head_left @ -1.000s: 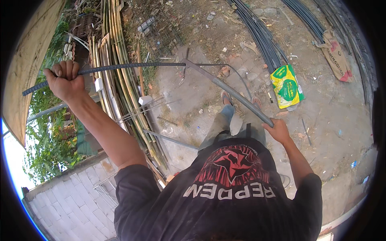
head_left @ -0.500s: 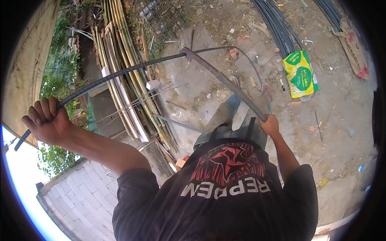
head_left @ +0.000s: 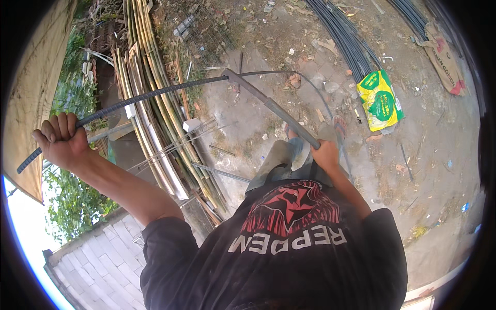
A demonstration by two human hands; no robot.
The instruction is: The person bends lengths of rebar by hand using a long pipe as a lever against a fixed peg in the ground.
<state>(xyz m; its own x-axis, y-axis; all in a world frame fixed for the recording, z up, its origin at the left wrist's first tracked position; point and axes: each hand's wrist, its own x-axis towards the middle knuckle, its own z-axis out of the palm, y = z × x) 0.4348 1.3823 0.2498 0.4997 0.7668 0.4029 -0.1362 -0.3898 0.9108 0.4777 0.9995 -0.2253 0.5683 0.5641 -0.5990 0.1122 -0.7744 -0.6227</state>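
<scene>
My left hand (head_left: 63, 140) is wrapped round a long ribbed steel rebar (head_left: 150, 95), near its left end, out at the far left. From there the bar runs right, then curves down toward my feet. My right hand (head_left: 326, 155), in front of my body, is closed on the lower end of a long-handled rebar bending bar (head_left: 289, 120). The tool's forked head (head_left: 231, 76) sits on the rebar at about the middle of the view. The inside of the fork is too small to make out.
Bamboo poles and planks (head_left: 150, 98) lie to the left, with thin rods across them. A bundle of dark rebar (head_left: 343, 39) lies at the far right, a yellow-green bag (head_left: 381, 101) at its end. A block wall (head_left: 101, 258) stands at lower left; a brown paper sack (head_left: 443, 61) lies far right.
My right hand has moved left and slightly up with the tool's handle, so the handle stands at a changed angle to the rebar. The left hand keeps its hold. The view has shifted slightly.
</scene>
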